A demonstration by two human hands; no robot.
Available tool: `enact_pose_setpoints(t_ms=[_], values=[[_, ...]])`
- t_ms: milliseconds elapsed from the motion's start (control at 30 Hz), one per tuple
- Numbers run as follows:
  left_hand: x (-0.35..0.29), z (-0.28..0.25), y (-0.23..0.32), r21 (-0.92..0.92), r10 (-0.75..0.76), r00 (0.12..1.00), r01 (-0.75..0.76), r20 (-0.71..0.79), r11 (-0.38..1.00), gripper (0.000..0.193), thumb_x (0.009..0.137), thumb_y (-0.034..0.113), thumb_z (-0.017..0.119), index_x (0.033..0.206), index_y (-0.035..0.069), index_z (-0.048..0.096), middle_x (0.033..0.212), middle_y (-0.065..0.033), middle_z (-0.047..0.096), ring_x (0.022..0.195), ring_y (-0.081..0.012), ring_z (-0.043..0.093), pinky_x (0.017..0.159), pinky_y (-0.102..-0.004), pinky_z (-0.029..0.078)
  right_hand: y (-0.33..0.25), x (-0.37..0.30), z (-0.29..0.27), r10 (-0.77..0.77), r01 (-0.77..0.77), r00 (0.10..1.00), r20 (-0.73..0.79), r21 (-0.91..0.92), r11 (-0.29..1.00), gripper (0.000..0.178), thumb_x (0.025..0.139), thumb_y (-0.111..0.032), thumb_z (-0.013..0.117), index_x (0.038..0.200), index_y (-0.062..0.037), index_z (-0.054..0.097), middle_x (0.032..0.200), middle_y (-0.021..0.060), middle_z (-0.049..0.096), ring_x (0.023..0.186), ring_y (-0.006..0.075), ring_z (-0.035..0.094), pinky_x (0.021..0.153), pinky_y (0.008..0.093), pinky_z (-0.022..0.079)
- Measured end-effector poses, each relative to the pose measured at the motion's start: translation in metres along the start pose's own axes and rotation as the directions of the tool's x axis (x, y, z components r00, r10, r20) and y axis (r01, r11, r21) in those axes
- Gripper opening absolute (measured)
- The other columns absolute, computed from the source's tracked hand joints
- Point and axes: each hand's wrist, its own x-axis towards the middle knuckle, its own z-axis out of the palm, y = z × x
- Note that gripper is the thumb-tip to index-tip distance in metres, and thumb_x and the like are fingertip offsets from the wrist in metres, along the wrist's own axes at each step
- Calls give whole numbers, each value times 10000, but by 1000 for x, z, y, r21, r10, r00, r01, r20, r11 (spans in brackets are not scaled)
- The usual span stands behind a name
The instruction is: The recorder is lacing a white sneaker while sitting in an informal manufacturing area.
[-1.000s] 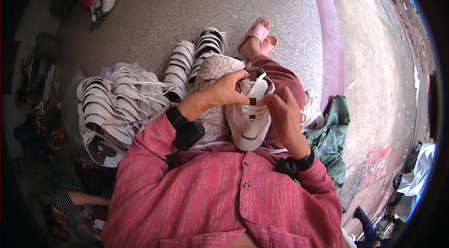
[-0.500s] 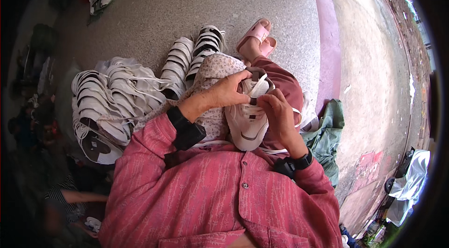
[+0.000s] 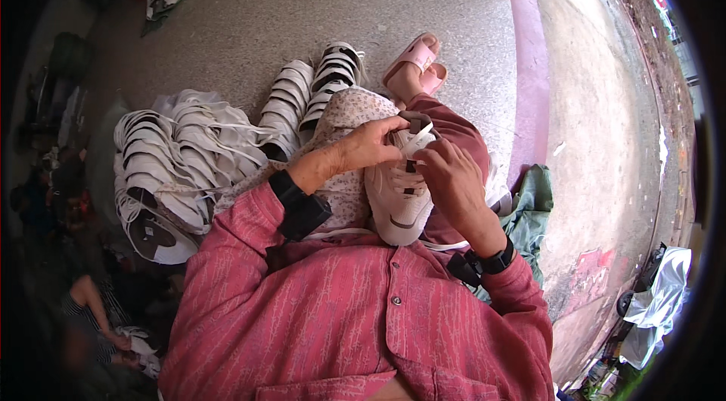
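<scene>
Shoe (image 3: 401, 212) on the lap (image 3: 344, 195), toe at the near edge; the left hand (image 3: 354, 151) has fingers clamped on its side. I cannot tell whether the right hand (image 3: 456, 188), fingers bent, pinches the lace (image 3: 423, 131); a slack hold could let it slip.

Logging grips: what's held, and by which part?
A sneaker: left hand grips it near the dark collar; right hand at the laces, grip unclear.
</scene>
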Motion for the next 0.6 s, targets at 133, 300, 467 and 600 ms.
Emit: enact_pose_setpoints(t_ms=[133,300,467,600], values=[[-1,0,4,-17,-11,1000,11,2,1000,564,835,-11,554,1381,-40,415,1167,-75,582,1050,-122,576,886,-258,481,-7,8,5,-289,327,944,159,-333,884,209,778,-108,584,983,-74,609,925,68,533,913,217,549,797,333,402],[2,-4,-12,-151,49,999,-49,-5,987,586,842,-4,505,1415,-38,385,1170,-76,583,1039,-115,561,887,-256,463,-19,20,10,-286,363,931,226,-514,777,267,754,-52,582,1021,-53,588,907,72,531,873,227,565,756,341,426],[-26,1,-7,-134,121,990,-130,-71,982,649,823,31,588,1444,56,403,1399,-96,397,1281,-192,425,1101,-304,326,-26,47,-47,79,-276,960,268,870,409,68,989,-37,515,1056,-27,506,930,63,612,824,169,652,691,285,522],[-27,13,-14,423,425,905,-388,7,819,762,814,216,781,1442,57,379,1362,-90,422,1252,-194,472,1078,-341,367,-41,74,-63,8,-213,975,223,916,339,186,1021,-189,518,1074,-10,521,902,98,641,776,139,650,693,264,522]])
